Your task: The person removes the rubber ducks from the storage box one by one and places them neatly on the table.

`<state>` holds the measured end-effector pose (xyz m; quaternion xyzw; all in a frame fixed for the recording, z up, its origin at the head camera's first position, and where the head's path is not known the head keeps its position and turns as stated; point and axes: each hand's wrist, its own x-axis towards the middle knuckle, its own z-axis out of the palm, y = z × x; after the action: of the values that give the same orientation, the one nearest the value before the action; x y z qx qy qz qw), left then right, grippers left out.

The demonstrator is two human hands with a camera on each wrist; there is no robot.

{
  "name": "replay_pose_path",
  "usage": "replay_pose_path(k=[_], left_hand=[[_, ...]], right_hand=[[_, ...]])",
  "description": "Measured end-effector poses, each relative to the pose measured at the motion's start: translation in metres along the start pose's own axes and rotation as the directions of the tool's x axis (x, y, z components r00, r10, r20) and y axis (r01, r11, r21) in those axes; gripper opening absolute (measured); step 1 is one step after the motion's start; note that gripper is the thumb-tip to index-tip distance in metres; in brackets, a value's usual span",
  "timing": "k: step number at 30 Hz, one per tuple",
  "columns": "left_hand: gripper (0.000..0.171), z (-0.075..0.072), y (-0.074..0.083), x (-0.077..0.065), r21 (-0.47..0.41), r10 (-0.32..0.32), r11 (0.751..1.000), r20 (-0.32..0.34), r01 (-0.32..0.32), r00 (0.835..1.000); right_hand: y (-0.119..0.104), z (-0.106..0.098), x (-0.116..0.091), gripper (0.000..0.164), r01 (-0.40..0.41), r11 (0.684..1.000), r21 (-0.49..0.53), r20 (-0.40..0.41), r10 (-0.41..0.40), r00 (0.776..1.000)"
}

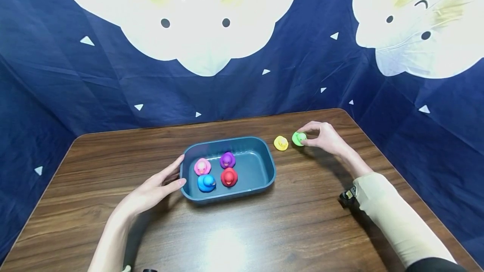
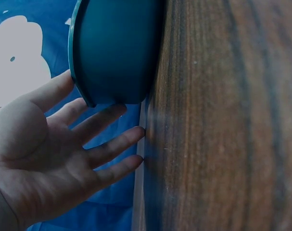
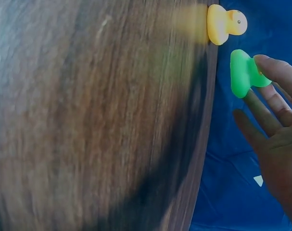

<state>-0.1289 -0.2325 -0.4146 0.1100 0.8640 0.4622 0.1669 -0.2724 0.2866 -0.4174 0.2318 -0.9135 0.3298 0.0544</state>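
Observation:
A dark teal tray [image 1: 249,192] sits mid-table with a pink rubber duck [image 1: 202,166], a purple duck [image 1: 227,160], a blue duck [image 1: 206,183] and a red duck [image 1: 229,177] inside. My left hand [image 1: 153,190], fingers spread and mostly straight, touches the tray's left end; in the left wrist view its thumb meets the rim [image 2: 72,53]. Off to the right, my right hand [image 1: 321,138] pinches a green rubber duck [image 1: 298,138] between thumb and fingers. The right wrist view shows this green duck [image 3: 240,74] held clear of the wood. Left of it stands a yellow duck [image 1: 281,143] on the table.
The brown wooden table [image 1: 227,230] ends at the back against a navy curtain [image 1: 102,91] printed with white clouds. More curtain hangs along both sides. A small black device [image 1: 348,195] is strapped at the right wrist.

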Motion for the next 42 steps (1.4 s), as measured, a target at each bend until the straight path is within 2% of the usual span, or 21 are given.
replay_pose_path(k=[16, 34, 42], left_hand=[[0.075, -0.002, 0.001, 0.000, -0.006, 0.006, 1.000, 0.002, -0.006, 1.000], [0.075, -0.001, 0.000, 0.001, -0.009, -0.008, 1.000, 0.001, 0.008, 1.000], [0.075, -0.001, 0.000, 0.001, 0.002, -0.016, 1.000, -0.004, 0.016, 1.000]], right_hand=[[0.002, 0.006, 0.008, 0.030, -0.070, 0.995, 0.075, 0.028, 0.068, 0.997], [0.007, 0.009, 0.007, 0.033, -0.150, 0.985, 0.082, 0.085, 0.143, 0.986], [0.013, 0.011, 0.006, 0.033, -0.152, 0.986, 0.069, 0.090, 0.146, 0.985]])
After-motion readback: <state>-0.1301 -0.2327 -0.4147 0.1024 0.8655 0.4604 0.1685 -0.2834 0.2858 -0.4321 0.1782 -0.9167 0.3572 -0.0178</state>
